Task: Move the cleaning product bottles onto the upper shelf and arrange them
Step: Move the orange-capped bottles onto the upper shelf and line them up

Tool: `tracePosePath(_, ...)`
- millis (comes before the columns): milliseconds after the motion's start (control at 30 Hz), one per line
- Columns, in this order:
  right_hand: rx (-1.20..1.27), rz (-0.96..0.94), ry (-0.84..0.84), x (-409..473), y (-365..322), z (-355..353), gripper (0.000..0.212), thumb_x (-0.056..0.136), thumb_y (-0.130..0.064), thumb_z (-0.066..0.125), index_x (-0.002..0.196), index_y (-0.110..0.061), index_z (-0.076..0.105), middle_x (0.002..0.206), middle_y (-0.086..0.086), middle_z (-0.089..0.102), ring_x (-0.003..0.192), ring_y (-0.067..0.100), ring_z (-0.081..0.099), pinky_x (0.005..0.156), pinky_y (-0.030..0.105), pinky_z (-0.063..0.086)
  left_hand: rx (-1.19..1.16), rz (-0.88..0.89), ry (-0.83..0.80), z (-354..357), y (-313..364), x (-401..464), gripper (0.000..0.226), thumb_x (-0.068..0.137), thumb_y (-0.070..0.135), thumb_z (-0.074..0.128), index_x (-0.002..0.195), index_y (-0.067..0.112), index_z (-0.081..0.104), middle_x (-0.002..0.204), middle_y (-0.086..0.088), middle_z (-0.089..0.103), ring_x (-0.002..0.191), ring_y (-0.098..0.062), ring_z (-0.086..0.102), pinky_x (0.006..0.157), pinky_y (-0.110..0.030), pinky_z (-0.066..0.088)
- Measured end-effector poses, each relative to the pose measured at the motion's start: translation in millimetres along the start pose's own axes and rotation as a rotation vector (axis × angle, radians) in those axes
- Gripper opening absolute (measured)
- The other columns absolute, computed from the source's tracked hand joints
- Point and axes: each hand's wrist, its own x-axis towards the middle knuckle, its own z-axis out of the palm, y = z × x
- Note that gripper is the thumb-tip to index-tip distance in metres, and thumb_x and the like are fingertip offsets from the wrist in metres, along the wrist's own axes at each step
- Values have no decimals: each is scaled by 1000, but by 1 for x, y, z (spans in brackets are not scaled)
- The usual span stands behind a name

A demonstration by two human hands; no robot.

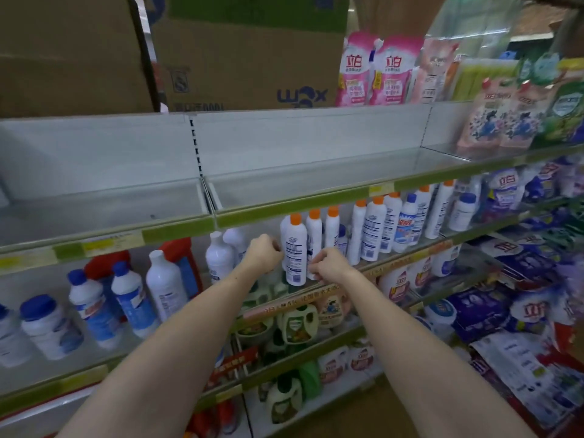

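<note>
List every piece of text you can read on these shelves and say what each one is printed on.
"wox": blue letters on the brown cardboard box above the empty upper shelf.
"立白": red characters on the two pink refill pouches.
"立白": on the blue-and-white detergent bag at lower right.
Back labels of the white orange-capped bottles: too small to read.
Yellow shelf price tags: blurred.

Label text on the orange-capped bottle (295, 248) is too blurry to read. The left hand (264, 249) hides its own fingertips, so contact is maybe there, can't tell. Cardboard boxes (246, 55) are cropped at the top edge.
</note>
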Motion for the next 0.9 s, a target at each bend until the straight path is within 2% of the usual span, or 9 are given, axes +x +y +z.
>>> tracePosePath(100, -6, 2, -13, 14, 16, 5, 6, 93, -7, 65, 94, -12, 61, 101, 14, 69, 85, 23, 65, 69, 34, 59, 2, -46, 12, 13, -5, 1, 16, 91, 9, 56, 85, 0, 69, 81, -19, 73, 65, -27, 64, 71, -47, 62)
tracePosePath(267, -19, -1, 32, 46, 24, 23, 9, 91, -12, 66, 89, -19, 61, 97, 10, 70, 96, 30, 68, 87, 46, 59, 33, -118, -23, 23, -24, 18, 19, 92, 9, 60, 74, 10, 61, 73, -8, 65, 67, -24, 64, 65, -37, 57)
tracePosePath(367, -19, -14, 110, 70, 26, 31, 8, 92, -12, 65, 90, -18, 60, 96, 5, 67, 97, 28, 65, 88, 43, 56, 8, -153, -52, 29, -37, 38, 15, 94, 10, 63, 79, 10, 63, 75, -7, 65, 69, -22, 64, 73, -38, 60)
tracePosePath(467, -35, -11, 181, 91, 29, 37, 6, 94, -13, 63, 97, -15, 58, 99, 5, 64, 98, 28, 62, 85, 37, 51, 1, -120, -121, 35, -44, 60, 10, 95, 10, 62, 85, 7, 64, 72, -6, 62, 63, -20, 58, 66, -36, 56)
tracePosePath(567, -28, 44, 182, 114, 31, 43, 17, 94, -16, 66, 106, -15, 53, 105, 7, 64, 101, 29, 62, 90, 40, 52, 3, -63, -184, 41, -49, 83, 19, 94, 12, 62, 75, 14, 57, 68, -2, 60, 60, -17, 54, 62, -33, 49)
tracePosePath(633, -17, 53, 146, 127, 32, 48, 31, 93, -18, 70, 118, -11, 54, 110, 6, 64, 107, 29, 62, 90, 38, 50, -4, -35, -205, 44, -51, 96, 28, 95, 12, 62, 71, 20, 52, 65, 3, 55, 58, -11, 50, 55, -24, 40)
tracePosePath(700, -24, 53, 121, 136, 33, 53, 42, 90, -20, 73, 126, -8, 56, 120, 8, 66, 113, 30, 62, 88, 34, 46, 12, -9, -220, 47, -55, 108, 32, 95, 10, 63, 68, 22, 49, 63, 6, 52, 58, -9, 47, 51, -21, 34)
tracePosePath(900, -47, 50, 139, 155, 32, 67, 53, 87, -23, 77, 132, -7, 55, 135, 13, 63, 124, 35, 56, 102, 44, 47, 36, 21, -276, 55, -72, 139, 33, 92, 9, 61, 65, 23, 47, 66, 4, 51, 71, -19, 49, 67, -30, 37)
